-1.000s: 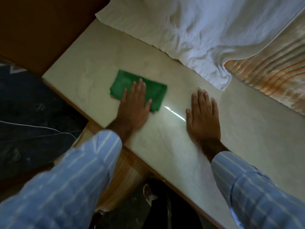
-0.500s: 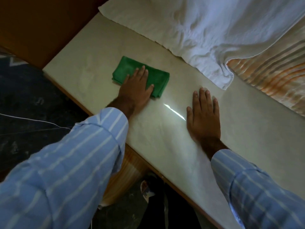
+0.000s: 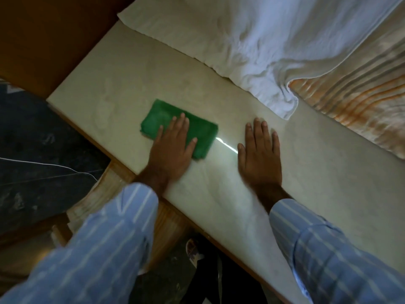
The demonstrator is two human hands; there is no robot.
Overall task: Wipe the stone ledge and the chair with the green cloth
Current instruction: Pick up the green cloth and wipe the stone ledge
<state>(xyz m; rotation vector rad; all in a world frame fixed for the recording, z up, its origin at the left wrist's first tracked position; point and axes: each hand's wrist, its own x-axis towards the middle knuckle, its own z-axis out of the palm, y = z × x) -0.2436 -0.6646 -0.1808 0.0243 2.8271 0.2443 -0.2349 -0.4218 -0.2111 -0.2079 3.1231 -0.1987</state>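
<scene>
Stone ledge (image 3: 122, 88): pale cream slab, smooth, polished, faint mottling, straight edges, thin bright glint (image 3: 226, 145) of reflected light between the two hands. Wood trim runs under its near edge.

Green cloth (image 3: 162, 119): folded into a flat rectangle, soft napped texture, lying on the ledge left of centre, near the front edge.

Left hand (image 3: 173, 148): flat, fingers extended and together, palm down, pressing on the near-right part of the cloth. Not gripping it, just pinning it to the stone. Edges of the hand are slightly motion-blurred.

Right hand (image 3: 259, 154): also flat and spread, palm on bare stone, holding nothing, well apart from the cloth.

Both arms in light blue sleeves (image 3: 105, 238) with thin pale stripes, woven shirt fabric.

White towel (image 3: 252, 44): crumpled, ribbed weave, draped over the far edge of the ledge; one corner hangs close to the right fingertips. Beside it, striped orange-and-cream bedding (image 3: 359, 99), wavy ridges.

Left: dark mottled floor (image 3: 32, 137), thin white cord (image 3: 43, 164) across it. Grainy wooden piece (image 3: 109, 183) below the ledge; cannot tell if it's the chair.
</scene>
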